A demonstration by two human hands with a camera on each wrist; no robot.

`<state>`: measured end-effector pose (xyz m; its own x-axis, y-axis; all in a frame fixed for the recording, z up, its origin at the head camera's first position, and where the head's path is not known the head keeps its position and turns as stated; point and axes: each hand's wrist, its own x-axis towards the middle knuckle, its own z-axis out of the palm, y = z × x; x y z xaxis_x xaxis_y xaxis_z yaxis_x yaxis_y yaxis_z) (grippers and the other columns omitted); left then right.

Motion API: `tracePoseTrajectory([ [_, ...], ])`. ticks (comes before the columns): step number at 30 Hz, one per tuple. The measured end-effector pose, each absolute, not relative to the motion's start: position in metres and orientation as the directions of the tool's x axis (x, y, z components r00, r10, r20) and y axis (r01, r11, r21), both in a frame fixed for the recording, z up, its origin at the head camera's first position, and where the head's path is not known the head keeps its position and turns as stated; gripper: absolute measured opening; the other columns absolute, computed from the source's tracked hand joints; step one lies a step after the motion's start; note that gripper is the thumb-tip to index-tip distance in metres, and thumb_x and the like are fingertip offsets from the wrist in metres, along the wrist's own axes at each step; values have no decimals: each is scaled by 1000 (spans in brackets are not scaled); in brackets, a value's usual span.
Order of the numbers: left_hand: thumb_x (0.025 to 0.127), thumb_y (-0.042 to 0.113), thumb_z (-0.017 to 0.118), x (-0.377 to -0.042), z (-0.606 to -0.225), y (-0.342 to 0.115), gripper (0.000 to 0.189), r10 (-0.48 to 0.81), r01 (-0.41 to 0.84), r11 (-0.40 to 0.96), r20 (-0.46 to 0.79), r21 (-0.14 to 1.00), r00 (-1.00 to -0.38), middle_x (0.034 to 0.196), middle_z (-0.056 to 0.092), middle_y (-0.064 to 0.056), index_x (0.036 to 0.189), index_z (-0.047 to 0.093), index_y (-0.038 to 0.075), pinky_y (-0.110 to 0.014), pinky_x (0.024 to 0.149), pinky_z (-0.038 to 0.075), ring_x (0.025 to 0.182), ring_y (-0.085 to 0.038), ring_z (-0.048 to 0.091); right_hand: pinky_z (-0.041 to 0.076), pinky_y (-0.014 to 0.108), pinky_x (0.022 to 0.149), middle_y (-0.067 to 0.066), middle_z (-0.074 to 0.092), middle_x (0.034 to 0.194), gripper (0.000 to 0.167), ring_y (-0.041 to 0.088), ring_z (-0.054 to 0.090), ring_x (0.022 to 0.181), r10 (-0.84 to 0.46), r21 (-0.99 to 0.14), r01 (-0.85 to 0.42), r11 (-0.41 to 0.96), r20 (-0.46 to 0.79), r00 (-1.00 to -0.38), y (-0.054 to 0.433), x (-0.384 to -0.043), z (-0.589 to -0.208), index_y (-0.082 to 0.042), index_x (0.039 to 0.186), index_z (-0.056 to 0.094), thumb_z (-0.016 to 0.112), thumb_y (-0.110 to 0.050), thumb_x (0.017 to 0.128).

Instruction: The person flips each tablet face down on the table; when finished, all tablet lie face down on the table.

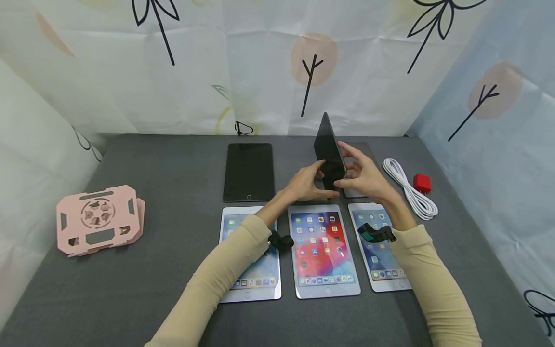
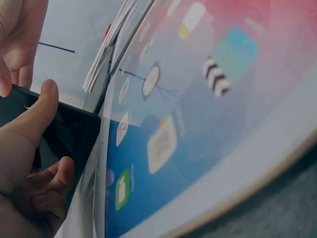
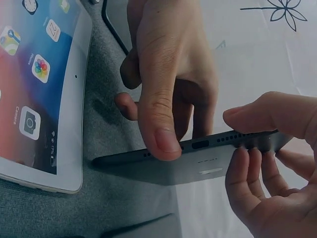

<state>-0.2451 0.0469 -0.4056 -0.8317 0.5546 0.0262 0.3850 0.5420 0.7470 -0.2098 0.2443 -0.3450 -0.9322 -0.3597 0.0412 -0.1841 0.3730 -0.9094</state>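
Both hands hold a black tablet point(image 1: 326, 144) on edge, steeply tilted, at the back of the table. My left hand point(image 1: 307, 183) has its thumb on the tablet's bottom edge, with its other fingers at the screen side. My right hand point(image 1: 363, 174) pinches the same edge farther along, thumb on one side and fingers on the back. In the right wrist view, the tablet's grey back point(image 3: 198, 172) faces down, and its charging port point(image 3: 200, 144) shows between the two thumbs. A flat tablet point(image 1: 367, 150) lies partly hidden behind the right hand.
Another black tablet point(image 1: 248, 173) lies left of the hands. In front are three white tablets with lit screens: left point(image 1: 256, 282), middle point(image 1: 323, 250) and right point(image 1: 377, 253). A white cable point(image 1: 407, 188) and red charger point(image 1: 422, 183) lie right; a pink stand point(image 1: 97, 221) is far left.
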Motion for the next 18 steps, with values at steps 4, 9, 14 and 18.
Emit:
tracePoseTrajectory([
  [4,81,41,86,-247,-402,42,112,560,422,497,91,758,-823,137,63,-14,164,17,11,-41,94,54,106,-29,70,55,18,78,25,36,141,93,29,57,108,-380,-907,-184,380,28,-925,241,-210,-346,-12,164,23,69,12,87],
  [9,80,31,89,-252,-386,33,124,574,481,441,174,758,-800,140,62,-19,165,1,9,-42,95,54,113,-33,70,55,20,83,24,41,146,87,36,56,120,-398,-891,-168,421,-15,-917,242,-212,-351,-15,164,24,71,-1,92],
  [14,82,32,87,-253,-370,25,127,593,481,419,169,771,-787,148,56,-19,165,-7,13,-31,74,58,79,-24,75,56,31,98,23,38,151,74,35,56,128,-437,-892,-132,433,-79,-896,253,-215,-361,-15,164,23,63,-14,102],
  [18,83,38,85,-249,-362,22,127,608,473,423,144,773,-780,156,48,-18,165,-10,17,-24,71,57,71,-15,73,45,55,111,28,32,155,71,48,53,134,-482,-891,-88,446,-156,-862,264,-218,-372,-10,165,17,56,-21,106],
])
